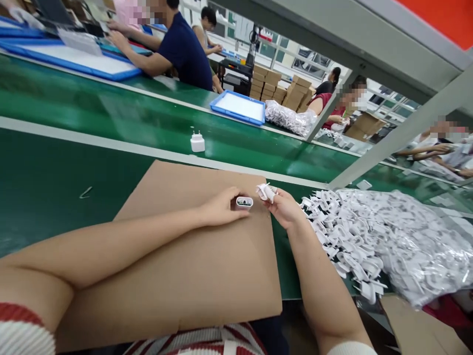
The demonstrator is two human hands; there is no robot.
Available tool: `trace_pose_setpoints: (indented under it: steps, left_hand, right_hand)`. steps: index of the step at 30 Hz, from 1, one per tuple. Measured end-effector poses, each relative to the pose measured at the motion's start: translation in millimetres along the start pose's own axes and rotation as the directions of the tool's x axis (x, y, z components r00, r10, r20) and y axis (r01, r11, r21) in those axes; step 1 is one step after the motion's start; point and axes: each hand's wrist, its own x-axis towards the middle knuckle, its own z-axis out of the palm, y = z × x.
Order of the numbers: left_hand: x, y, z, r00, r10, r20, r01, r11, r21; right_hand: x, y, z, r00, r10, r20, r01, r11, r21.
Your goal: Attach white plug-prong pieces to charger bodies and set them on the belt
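Charger shell: small white shell [244,202] with an open end facing the camera, held over the cardboard sheet [192,256] near its 1 o'clock corner.
Left hand: left hand [221,207] is closed on the charger shell, fingers curled around it; the forearm lies across the cardboard from 8 o'clock.
Right hand: right hand [284,207] pinches a small white plug part [266,192], palm turned up; the forearm comes from 5 o'clock.
Hands together: close, the two pieces just beside each other, not touching.
Pile: many white plug parts [369,241] on the green bench [55,187], at 3 o'clock of the right hand.
Conveyor: one finished white charger [197,142] stands at 12 o'clock.
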Motion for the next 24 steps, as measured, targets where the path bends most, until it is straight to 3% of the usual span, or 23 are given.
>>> trace_pose_setpoints:
  steps: [2, 4, 7, 9, 13, 16, 21, 24]
  left_hand:
    - [3.1, -1.4, -1.6, 1.000, -0.019, 0.010, 0.019, 0.999, -0.038]
    - [5.7, -1.4, -3.3, 1.000, -0.017, 0.010, 0.018, 0.999, -0.051]
    - [6.6, 0.0, -4.5, 0.999, -0.035, 0.027, 0.037, 0.997, -0.071]
    - [6.4, 0.7, -4.8, 0.998, -0.041, 0.038, 0.044, 0.995, -0.088]
    - [6.5, 1.4, -5.9, 0.998, -0.046, 0.033, 0.050, 0.993, -0.106]
    - [6.9, 2.4, -6.9, 0.997, -0.068, 0.043, 0.072, 0.990, -0.117]
    - [7.4, 2.2, -7.4, 0.996, -0.068, 0.050, 0.073, 0.992, -0.107]
    - [7.8, 1.5, -7.4, 0.997, -0.064, 0.037, 0.068, 0.992, -0.108]
  right_hand:
    - [-1.7, 3.2, 4.6, 0.998, -0.065, -0.026, 0.062, 0.994, -0.093]
    - [-5.4, 5.8, 11.0, 0.973, -0.231, -0.032, 0.212, 0.935, -0.284]
    - [-13.0, 8.2, 20.6, 0.855, -0.500, 0.139, 0.479, 0.657, -0.582]
    - [-16.4, 9.7, 24.5, 0.780, -0.562, 0.273, 0.569, 0.457, -0.683]
    - [-14.7, 12.9, 25.2, 0.753, -0.539, 0.378, 0.573, 0.254, -0.779]
    - [-12.5, 14.1, 24.7, 0.746, -0.533, 0.400, 0.565, 0.188, -0.803]
    - [-15.0, 13.8, 27.4, 0.743, -0.577, 0.338, 0.574, 0.291, -0.766]
    - [-15.0, 13.3, 26.7, 0.745, -0.559, 0.365, 0.563, 0.233, -0.793]
